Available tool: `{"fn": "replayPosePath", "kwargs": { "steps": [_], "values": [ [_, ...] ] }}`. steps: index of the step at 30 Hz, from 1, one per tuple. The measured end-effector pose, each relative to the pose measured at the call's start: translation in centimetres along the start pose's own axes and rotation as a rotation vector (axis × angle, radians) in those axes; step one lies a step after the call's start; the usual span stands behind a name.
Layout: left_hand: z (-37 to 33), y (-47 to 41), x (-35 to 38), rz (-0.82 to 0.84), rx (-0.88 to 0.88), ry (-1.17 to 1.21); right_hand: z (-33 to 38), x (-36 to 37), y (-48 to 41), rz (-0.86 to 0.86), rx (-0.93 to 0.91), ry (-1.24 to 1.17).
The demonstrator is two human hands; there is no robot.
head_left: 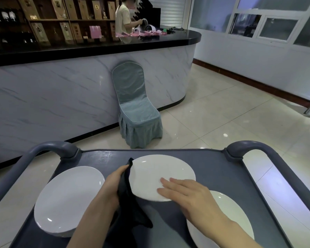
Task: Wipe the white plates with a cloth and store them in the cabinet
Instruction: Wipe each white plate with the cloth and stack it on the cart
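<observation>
Left hand (115,181) grips cloth (127,194) at middle plate (154,172) 9 o'clock rim. Right hand (186,192) lies flat on its 5 o'clock side, fingers straight. Looks mid-wipe. Left plate (66,199) at 8, right plate (227,212) at 4 on cart (222,169). Next: finish wiping, find the cabinet, not in view.

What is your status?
Left hand grips dark cloth at middle plate edge. Right hand flat on it. Left plate, right plate wait on cart. Nothing blocking.

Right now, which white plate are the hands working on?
The middle plate: right hand lies flat on it, left hand holds the dark cloth against its edge.
</observation>
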State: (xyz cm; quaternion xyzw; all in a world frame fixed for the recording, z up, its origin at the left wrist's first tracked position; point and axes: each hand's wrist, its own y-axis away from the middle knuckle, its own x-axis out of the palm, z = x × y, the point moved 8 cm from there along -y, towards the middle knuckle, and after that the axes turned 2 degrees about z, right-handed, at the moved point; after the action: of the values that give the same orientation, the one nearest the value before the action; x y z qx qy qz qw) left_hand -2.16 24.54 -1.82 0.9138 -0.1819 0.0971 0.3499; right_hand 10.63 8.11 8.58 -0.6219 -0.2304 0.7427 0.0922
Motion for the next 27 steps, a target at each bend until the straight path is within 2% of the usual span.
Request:
{"fn": "replayPosePath", "kwargs": {
  "steps": [4,8,9,12,14,16,18,22,24,27],
  "values": [
    [1.4,0.9,1.7,0.03,0.002,0.187,0.9,0.3,-0.4,-0.037,0.181,-0.243],
    [2.0,1.2,4.5,0.105,0.084,0.176,0.7,1.6,-0.8,-0.042,0.414,-0.371],
    [1.5,1.5,5.2,0.107,0.207,0.083,0.2,1.9,-0.8,-0.055,0.479,-0.487],
    [-1.0,4.1,7.0,0.047,0.844,-0.438,-1.5,1.4,-1.2,-0.199,0.596,-0.841],
    [0.0,5.0,8.3,0.099,1.04,-0.734,-2.9,1.4,-1.3,-0.267,0.685,-1.047],
    [0.9,4.9,8.9,0.159,1.105,-0.904,-3.5,1.9,-1.3,-0.284,0.753,-1.196],
    [0.6,4.2,8.8,0.212,1.116,-0.932,-3.4,2.1,-1.2,-0.276,0.772,-1.223],
    [-1.3,2.2,7.7,0.202,0.946,-0.694,-2.4,2.2,-1.2,-0.195,0.728,-1.145],
    [-1.0,2.2,7.7,0.177,0.92,-0.694,-2.7,2.0,-1.1,-0.197,0.736,-1.15],
    [0.7,4.6,8.9,0.197,1.108,-0.958,-3.6,1.9,-1.1,-0.26,0.783,-1.132]
  ]
}}
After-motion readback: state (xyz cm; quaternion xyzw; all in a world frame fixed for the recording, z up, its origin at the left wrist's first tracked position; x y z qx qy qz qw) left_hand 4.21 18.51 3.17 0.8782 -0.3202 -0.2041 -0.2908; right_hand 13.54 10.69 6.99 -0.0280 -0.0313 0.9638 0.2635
